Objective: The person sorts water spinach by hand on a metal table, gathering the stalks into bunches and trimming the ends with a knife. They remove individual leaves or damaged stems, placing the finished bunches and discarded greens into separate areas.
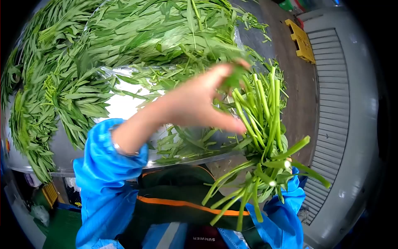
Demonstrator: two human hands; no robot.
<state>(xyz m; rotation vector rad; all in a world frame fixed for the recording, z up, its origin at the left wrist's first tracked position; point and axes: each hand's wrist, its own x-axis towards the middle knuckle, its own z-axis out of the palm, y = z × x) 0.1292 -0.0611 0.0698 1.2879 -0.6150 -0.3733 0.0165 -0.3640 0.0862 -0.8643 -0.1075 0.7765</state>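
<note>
My left hand reaches over the table's front edge, its thumb and fingers spread apart and blurred. A blurred bit of green leaf is by its fingertips; whether they touch it is unclear. Just right of it rises a bunch of thick green stems, with more cut stems fanning out below toward my body. My right hand is almost wholly hidden behind this bunch, above the blue right sleeve. Leafy greens lie heaped across the metal table, partly on clear plastic.
Further leafy bundles lie along the table's left side. Loose leaves are scattered near the front edge. A yellow pallet stands on the floor at the upper right, beside a slatted metal grate. A green crate is at the lower left.
</note>
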